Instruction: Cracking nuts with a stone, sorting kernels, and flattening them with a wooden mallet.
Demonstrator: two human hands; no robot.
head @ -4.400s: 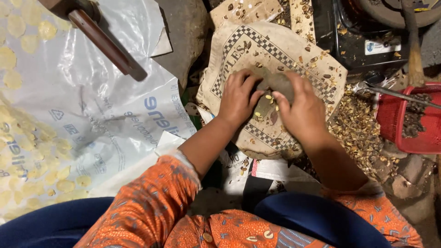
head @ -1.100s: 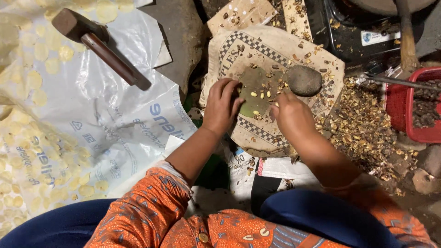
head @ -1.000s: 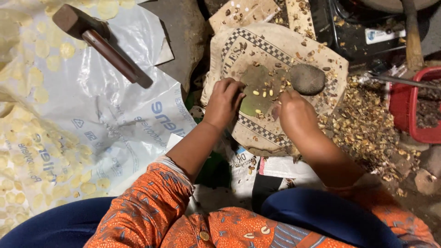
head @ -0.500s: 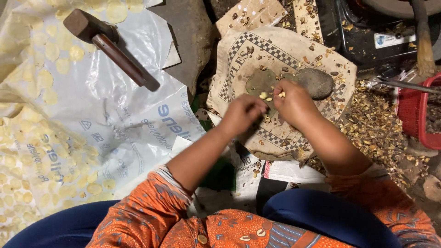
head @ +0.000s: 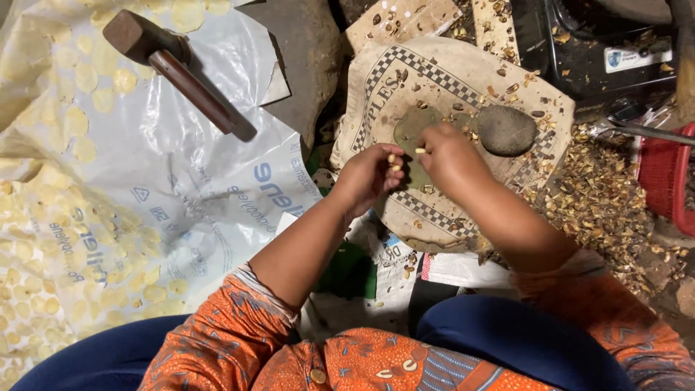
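The person sits low over a checked cloth sack (head: 463,80) spread on the ground, and everything else arranges itself around that sack. Both hands meet just above its middle. The left hand (head: 369,174) is cupped and half curled, with a few small pale kernels (head: 394,161) resting at its fingertips. The right hand (head: 449,156) is pinched closed, thumb against forefinger, on one more pale kernel (head: 420,150), held just beside the left hand's fingers. Beneath the hands a flat dark stone slab (head: 413,130) lies on the sack, and a rounded grey stone (head: 507,130) sits on the sack just to the right of the slab, clear of both hands. Broken brown shells (head: 601,203) are heaped off the sack's right edge, near a red basket (head: 662,177). Well to the left of the sack a wooden mallet (head: 174,69) lies on a clear plastic sheet (head: 166,174), which is strewn with thin yellowish flattened chips (head: 87,239).
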